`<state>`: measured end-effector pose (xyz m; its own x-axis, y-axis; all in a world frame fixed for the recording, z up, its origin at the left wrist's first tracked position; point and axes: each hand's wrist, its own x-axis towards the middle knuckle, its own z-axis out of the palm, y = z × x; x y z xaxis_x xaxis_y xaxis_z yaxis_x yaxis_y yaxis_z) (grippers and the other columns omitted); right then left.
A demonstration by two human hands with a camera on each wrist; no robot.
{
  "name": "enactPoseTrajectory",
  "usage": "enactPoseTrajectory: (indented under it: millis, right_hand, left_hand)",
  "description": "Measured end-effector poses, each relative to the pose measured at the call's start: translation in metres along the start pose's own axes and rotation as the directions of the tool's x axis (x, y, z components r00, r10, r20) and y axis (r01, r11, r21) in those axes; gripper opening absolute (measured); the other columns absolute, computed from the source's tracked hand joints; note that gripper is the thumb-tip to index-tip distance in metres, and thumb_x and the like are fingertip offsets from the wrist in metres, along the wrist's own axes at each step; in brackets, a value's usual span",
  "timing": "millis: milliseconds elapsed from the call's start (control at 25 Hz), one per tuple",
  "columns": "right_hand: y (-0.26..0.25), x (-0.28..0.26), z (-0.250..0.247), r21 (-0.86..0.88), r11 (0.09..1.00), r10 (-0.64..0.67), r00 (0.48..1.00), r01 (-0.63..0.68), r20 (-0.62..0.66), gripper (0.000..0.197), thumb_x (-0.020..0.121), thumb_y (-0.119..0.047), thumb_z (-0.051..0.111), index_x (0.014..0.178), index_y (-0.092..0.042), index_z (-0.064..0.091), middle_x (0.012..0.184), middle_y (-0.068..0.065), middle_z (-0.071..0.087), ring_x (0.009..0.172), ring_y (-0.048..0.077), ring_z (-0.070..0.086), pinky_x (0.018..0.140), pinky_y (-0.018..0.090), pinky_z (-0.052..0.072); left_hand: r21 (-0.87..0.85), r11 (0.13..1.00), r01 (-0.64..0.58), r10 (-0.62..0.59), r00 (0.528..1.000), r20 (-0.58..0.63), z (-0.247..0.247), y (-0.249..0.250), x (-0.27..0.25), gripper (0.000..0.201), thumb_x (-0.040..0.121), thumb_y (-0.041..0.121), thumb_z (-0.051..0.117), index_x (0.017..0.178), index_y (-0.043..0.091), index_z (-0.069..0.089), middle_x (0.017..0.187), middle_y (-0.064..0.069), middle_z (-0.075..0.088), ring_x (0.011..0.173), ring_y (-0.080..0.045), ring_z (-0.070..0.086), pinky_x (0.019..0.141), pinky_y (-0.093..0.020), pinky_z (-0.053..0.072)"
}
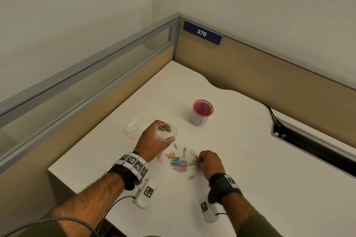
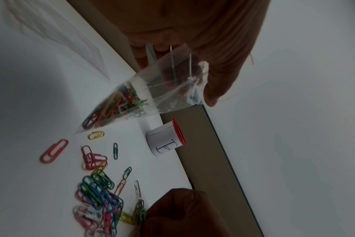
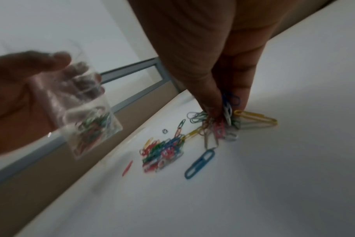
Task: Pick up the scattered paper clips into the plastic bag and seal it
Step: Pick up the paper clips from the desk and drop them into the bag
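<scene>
My left hand [image 1: 154, 140] holds a small clear plastic bag [image 1: 166, 134] with its mouth open upward, above the desk. In the left wrist view the bag [image 2: 144, 96] hangs tilted, with several coloured paper clips [image 2: 109, 109] in its lower corner. A heap of coloured paper clips [image 1: 178, 163] lies on the white desk between my hands; more lie scattered around it. My right hand [image 1: 209, 161] is down on the desk at the heap's right edge, its fingertips [image 3: 217, 112] pinching a bunch of clips [image 3: 226, 110]. A blue clip [image 3: 200, 163] lies loose nearby.
A second clear bag [image 1: 135, 123] with a red strip lies flat on the desk behind my left hand. A red-rimmed cup [image 1: 202, 112] marked with a letter stands behind the clips. Partition walls [image 1: 250, 67] close the desk's far sides; a cable slot [image 1: 312, 146] runs at right.
</scene>
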<state>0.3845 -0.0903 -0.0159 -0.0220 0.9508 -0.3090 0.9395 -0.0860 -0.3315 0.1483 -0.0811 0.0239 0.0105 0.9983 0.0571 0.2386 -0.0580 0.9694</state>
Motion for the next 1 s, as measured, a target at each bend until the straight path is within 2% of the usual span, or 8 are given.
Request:
enactPoseTrajectory:
  millis: [160,280,400,560,720,880,920,1000]
  right_hand:
    - [0.004,-0.006,-0.023,0.216,0.976,0.053,0.998,-0.043,-0.038,0.021,0.081,-0.002,0.063,0.068,-0.019,0.063,0.076,0.002,0.067,0.077,0.023,0.065,0.079,0.037,0.057]
    - [-0.01,-0.017,-0.055,0.379,0.924,0.006,0.991,0.044,-0.131,0.01,0.079,-0.002,0.069,0.072,-0.01,0.069,0.071,0.005,0.07,0.068,0.021,0.066,0.074,0.04,0.059]
    - [-0.041,-0.028,-0.09,0.464,0.867,-0.086,0.973,0.179,-0.214,0.005,0.08,-0.006,0.072,0.077,-0.01,0.071,0.075,0.004,0.072,0.068,0.018,0.068,0.07,0.03,0.059]
    - [-0.084,-0.032,-0.118,0.382,0.852,-0.251,0.92,0.357,-0.3,0.004,0.084,-0.011,0.07,0.082,-0.014,0.07,0.081,-0.001,0.068,0.072,0.01,0.063,0.069,0.017,0.054]
    - [-0.109,-0.03,-0.115,0.189,0.884,-0.373,0.888,0.429,-0.27,0.008,0.087,-0.009,0.062,0.084,-0.012,0.069,0.086,0.003,0.064,0.077,0.017,0.059,0.072,0.031,0.055]
    - [-0.122,-0.034,-0.107,0.102,0.898,-0.408,0.897,0.428,-0.17,0.015,0.091,-0.012,0.055,0.098,-0.012,0.068,0.097,0.006,0.064,0.087,0.021,0.059,0.08,0.036,0.053]
    - [-0.122,-0.036,-0.108,0.122,0.89,-0.414,0.891,0.439,-0.187,0.015,0.091,-0.012,0.055,0.1,-0.012,0.068,0.098,0.006,0.065,0.088,0.021,0.06,0.08,0.035,0.053]
    - [-0.118,-0.038,-0.113,0.17,0.866,-0.411,0.864,0.47,-0.29,0.014,0.091,-0.012,0.056,0.096,-0.012,0.068,0.094,0.005,0.066,0.085,0.02,0.06,0.077,0.033,0.052]
  left_hand:
    - [0.017,1.0,0.018,-0.018,1.0,0.01,0.002,-0.001,0.001,0.035,0.076,0.012,0.084,0.1,0.02,0.06,0.103,0.008,0.07,0.11,-0.01,0.063,0.093,-0.018,0.048]
    - [0.024,1.0,0.016,-0.016,1.0,0.019,0.005,0.001,0.003,0.035,0.076,0.012,0.084,0.101,0.018,0.061,0.103,0.006,0.07,0.11,-0.011,0.063,0.1,-0.028,0.046]
    - [0.037,0.999,0.016,-0.017,0.999,0.035,0.011,0.007,0.001,0.034,0.075,0.012,0.084,0.1,0.016,0.061,0.104,0.004,0.07,0.111,-0.012,0.063,0.1,-0.029,0.046]
    - [0.026,0.999,0.022,-0.024,0.997,0.069,0.019,0.01,0.001,0.035,0.074,0.016,0.083,0.101,0.02,0.06,0.104,0.005,0.07,0.111,-0.014,0.063,0.097,-0.032,0.049]
    - [0.065,0.998,0.024,-0.03,0.996,0.089,0.021,0.018,0.003,0.038,0.074,0.021,0.083,0.103,0.026,0.059,0.096,0.008,0.069,0.097,-0.016,0.067,0.082,-0.03,0.054]
    - [0.137,0.991,-0.001,-0.017,0.992,0.128,0.026,0.018,0.006,0.021,0.077,0.041,0.07,0.086,0.043,0.052,0.078,0.016,0.062,0.074,-0.006,0.061,0.072,-0.034,0.055]
    - [0.13,0.992,0.003,-0.019,0.992,0.121,0.026,0.017,0.008,0.02,0.077,0.044,0.069,0.086,0.045,0.051,0.079,0.017,0.062,0.074,-0.006,0.061,0.074,-0.034,0.055]
    - [0.12,0.992,-0.025,0.013,0.994,0.105,0.026,0.017,0.007,0.031,0.077,0.03,0.078,0.094,0.041,0.055,0.088,0.017,0.066,0.088,-0.004,0.064,0.079,-0.022,0.053]
